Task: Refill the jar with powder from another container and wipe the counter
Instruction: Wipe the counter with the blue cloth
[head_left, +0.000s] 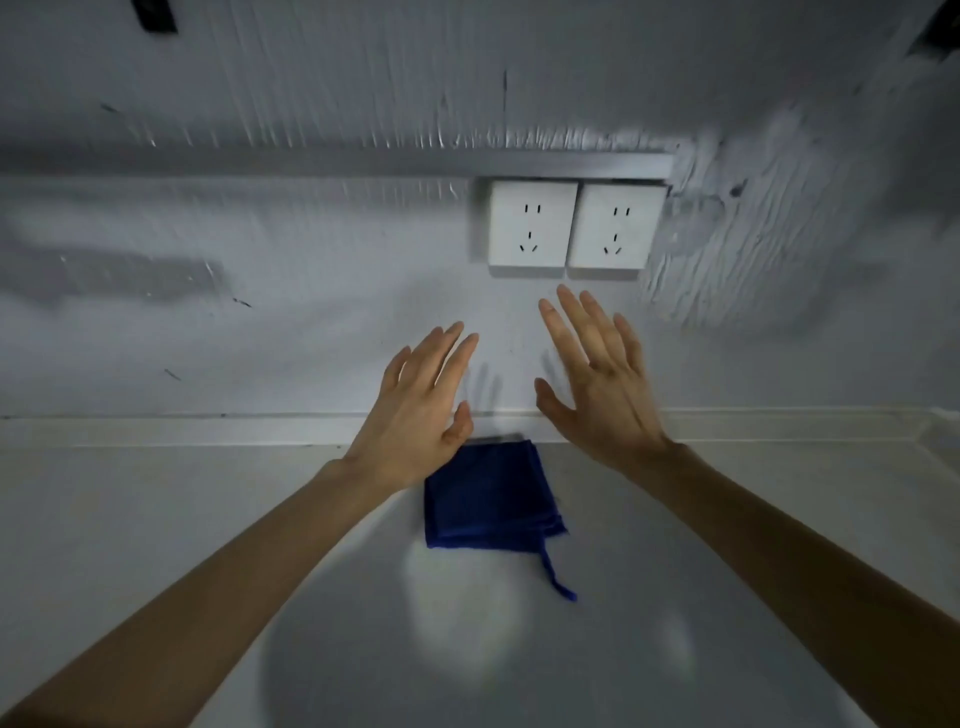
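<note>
A folded dark blue cloth (491, 499) lies on the pale counter (182, 509) close to the wall, with a loose loop trailing toward me at its right corner. My left hand (423, 405) is raised above the cloth's far left corner, fingers straight and spread, holding nothing. My right hand (597, 379) is held up just right of the cloth, fingers also straight and apart, empty. No jar or powder container is in view.
Two white wall sockets (574, 226) sit side by side on the grey wall just beyond my fingertips. A low pale ledge (208, 428) runs along the back of the counter where it meets the wall.
</note>
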